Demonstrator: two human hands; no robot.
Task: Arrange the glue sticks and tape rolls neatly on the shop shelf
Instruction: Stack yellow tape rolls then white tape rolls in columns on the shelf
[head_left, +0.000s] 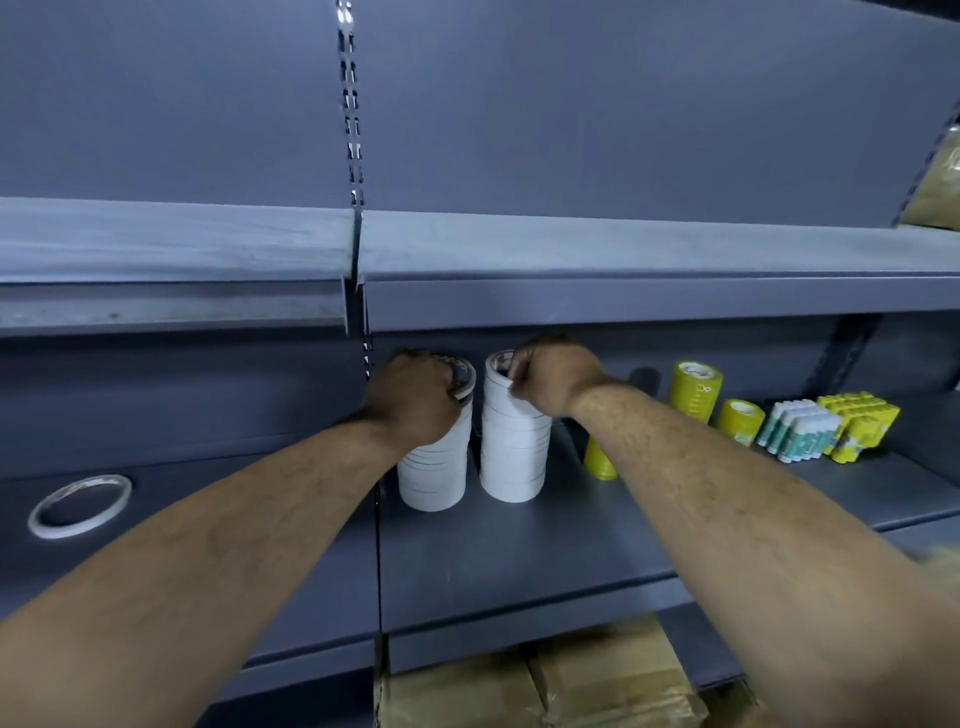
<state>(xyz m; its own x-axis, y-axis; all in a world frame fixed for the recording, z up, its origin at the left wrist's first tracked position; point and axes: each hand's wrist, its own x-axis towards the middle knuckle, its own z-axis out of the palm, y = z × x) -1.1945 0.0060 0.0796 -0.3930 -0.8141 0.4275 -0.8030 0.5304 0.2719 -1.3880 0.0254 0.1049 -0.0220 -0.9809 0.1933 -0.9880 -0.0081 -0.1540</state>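
left tape stack (434, 470): white rolls piled upright on the shelf (519, 561), directly under the left hand (415, 400); its top roll sits slightly askew beneath the fingers.
right tape stack (514, 452): white, upright, directly under the right hand (550, 374), just beside the left stack with a thin gap between them.
loose tape roll (78, 506): lies flat, well to the left of the left hand, on the neighbouring shelf bay.
yellow tape rolls (695, 389): to the right of the right hand, one tall pile and one short; another yellow roll (600, 460) is partly hidden behind the right forearm.
glue sticks (800, 431): white-and-teal group farther right of the right hand, touching a yellow pack (857, 423).
edges and room: the upper shelf (571, 301) hangs close above both hands; bare shelf lies in front of the stacks, toward the front edge.
left hand: fingers curled over the top of the left stack, gripping it.
right hand: fingers curled on the top rim of the right stack, holding it.
below: cardboard boxes (571, 686).
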